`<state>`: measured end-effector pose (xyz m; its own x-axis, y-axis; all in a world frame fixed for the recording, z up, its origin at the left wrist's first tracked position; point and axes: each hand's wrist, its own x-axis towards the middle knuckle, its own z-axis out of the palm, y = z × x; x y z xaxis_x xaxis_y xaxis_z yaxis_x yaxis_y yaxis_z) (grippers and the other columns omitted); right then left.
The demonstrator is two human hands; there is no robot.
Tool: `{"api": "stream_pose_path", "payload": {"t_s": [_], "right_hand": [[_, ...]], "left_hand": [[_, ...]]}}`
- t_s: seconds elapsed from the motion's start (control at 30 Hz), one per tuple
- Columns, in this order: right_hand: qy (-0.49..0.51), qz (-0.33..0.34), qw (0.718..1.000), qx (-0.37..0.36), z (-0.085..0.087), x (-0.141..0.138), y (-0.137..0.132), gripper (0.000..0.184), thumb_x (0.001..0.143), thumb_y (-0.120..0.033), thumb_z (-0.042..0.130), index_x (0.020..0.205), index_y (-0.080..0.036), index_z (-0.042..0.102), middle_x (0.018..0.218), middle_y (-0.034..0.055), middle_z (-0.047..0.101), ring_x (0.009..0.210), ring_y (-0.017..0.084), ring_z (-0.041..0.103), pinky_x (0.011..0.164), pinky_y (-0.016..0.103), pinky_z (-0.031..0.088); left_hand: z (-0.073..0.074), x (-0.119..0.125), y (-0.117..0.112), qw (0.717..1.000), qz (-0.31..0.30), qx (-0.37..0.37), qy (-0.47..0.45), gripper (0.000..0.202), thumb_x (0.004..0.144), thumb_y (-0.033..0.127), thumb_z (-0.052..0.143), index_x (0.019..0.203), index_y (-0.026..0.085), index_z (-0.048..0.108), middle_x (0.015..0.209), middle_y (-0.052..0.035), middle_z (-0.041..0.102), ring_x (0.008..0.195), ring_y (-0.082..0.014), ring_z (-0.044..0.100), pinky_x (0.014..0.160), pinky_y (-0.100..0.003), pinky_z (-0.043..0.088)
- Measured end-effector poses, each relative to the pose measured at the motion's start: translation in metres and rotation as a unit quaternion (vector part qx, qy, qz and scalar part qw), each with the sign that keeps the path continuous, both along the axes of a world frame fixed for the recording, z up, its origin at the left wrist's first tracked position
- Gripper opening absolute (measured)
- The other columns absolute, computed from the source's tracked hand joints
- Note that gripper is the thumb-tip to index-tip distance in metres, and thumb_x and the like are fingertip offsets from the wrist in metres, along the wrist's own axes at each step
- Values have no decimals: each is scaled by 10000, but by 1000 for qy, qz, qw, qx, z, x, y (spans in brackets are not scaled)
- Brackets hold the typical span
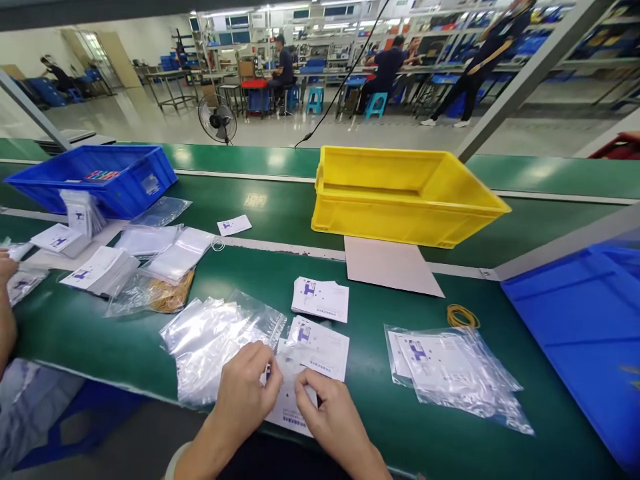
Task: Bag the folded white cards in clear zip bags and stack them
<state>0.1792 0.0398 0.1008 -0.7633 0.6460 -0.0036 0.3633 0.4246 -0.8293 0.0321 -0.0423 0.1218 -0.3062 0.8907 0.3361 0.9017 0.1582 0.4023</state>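
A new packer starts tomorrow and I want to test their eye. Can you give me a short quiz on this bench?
1. True or false: the left hand and right hand both hold one clear bag.
2. Which lies right of the card stack? A) tape roll B) filled bags C) scissors
3. What colour is the crate beyond the cardboard sheet?
Key: 1 true; 2 B; 3 yellow.

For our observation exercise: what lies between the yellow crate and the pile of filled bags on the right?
Head view: a flat cardboard sheet and yellow rubber bands lie between the yellow crate and the filled bags.
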Motion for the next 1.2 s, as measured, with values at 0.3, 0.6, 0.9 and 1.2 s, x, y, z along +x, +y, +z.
{"api": "stream_pose_path", "payload": {"t_s": [0.3, 0.6, 0.9, 1.2], "right_hand": [[-11, -6, 1000, 7, 9, 4, 8, 253, 897, -270, 447, 678, -211, 560, 573, -37, 554, 519, 126, 510, 534, 221, 375], [32, -93, 995, 14, 11, 35, 19, 246, 926, -321, 483, 748, -216, 616, 582, -26, 593, 442, 120, 499, 422, 212, 376], [121, -121, 979, 107, 43, 62, 0, 171, 901, -218, 577, 1008, -227, 712, 847, 43, 770, 621, 182, 714, 529, 210, 549], [130, -18, 984, -125, 35, 40, -12, 377, 1025, -291, 443, 1401, -262, 452, 968, 50, 757, 603, 130, 692, 553, 200, 586]], "left_hand": [[8, 12, -6, 981, -142, -73, -110, 162, 791, 83, 443, 676, 197, 441, 696, -2, 533, 628, -141, 521, 550, -250, 345], [12, -10, -7, 994, -19, -17, -106, 219, 798, 75, 418, 640, 208, 346, 647, 26, 444, 541, -104, 426, 484, -202, 339], [11, 10, 2, 996, -21, 15, -87, 217, 818, 73, 430, 652, 205, 379, 652, 17, 464, 541, -104, 449, 480, -205, 338], [17, 17, 1, 983, -88, 59, -149, 213, 850, 67, 440, 679, 194, 426, 684, 4, 481, 590, -115, 468, 524, -225, 354]]}}
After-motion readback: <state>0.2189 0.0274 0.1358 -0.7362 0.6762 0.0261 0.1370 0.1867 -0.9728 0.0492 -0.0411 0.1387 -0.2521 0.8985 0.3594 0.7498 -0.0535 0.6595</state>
